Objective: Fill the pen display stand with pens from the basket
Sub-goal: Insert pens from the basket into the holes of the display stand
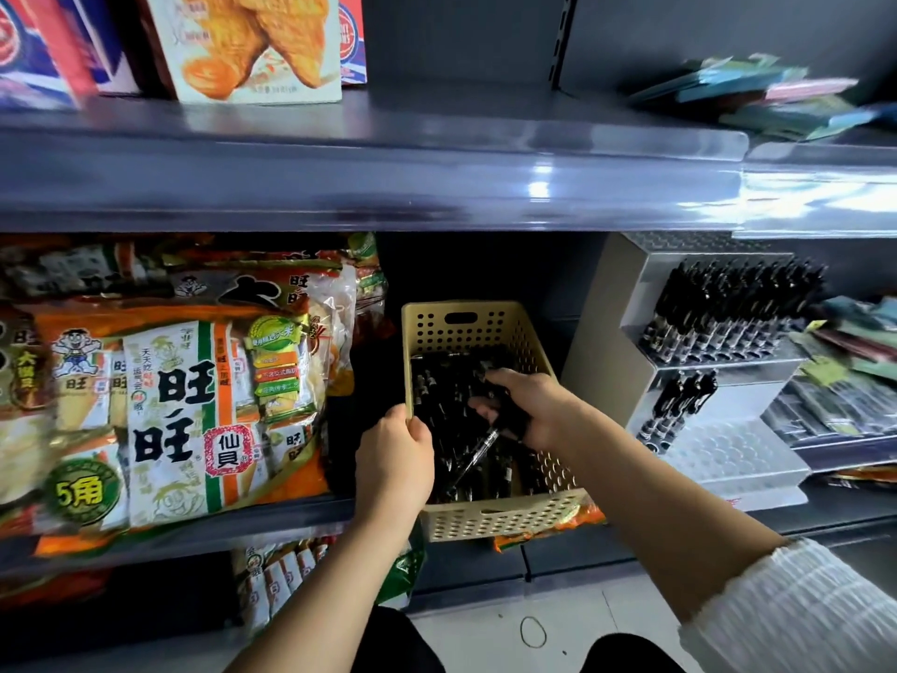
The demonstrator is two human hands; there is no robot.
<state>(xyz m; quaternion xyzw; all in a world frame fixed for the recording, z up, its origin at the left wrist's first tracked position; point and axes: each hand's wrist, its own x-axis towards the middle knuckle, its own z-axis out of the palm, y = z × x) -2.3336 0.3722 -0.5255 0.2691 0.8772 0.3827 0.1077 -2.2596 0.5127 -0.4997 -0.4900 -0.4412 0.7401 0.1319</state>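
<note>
**Down on a dark grey shop shelf: a basket of pens**

Dark grey metal shelves (pixel 340 187) with clear plastic strips along their front edges fill the view, and a pale tiled floor (pixel 485 643) shows below with a rubber band (pixel 533 631) lying on it. On the middle shelf a beige perforated basket (pixel 490 519) stands between snack bags and a clear tiered pen stand (pixel 728 459).

The left hand (pixel 395 454) has its grip curled over the basket's left rim. The right hand (pixel 526 405), in a white ribbed sleeve (pixel 801 604), is inside the basket, its grip closed round a bunch of black pens (pixel 509 420), one of which points down to the left. More loose pens (pixel 437 395) lie on the basket's bottom.

On the stand, just right of the basket, the upper tier carries a full row of upright black pens (pixel 728 308). The middle tier holds a few pens (pixel 679 405) at its left end, and the lowest tier shows rows of round holes.

The rice cracker bags (pixel 184 405) at left read "旺旺" and "仙貝", with a green badge "5角". Above them stands a box (pixel 252 41) picturing golden fried pieces. Stacked packets (pixel 752 89) at upper right are too blurred to read.
</note>
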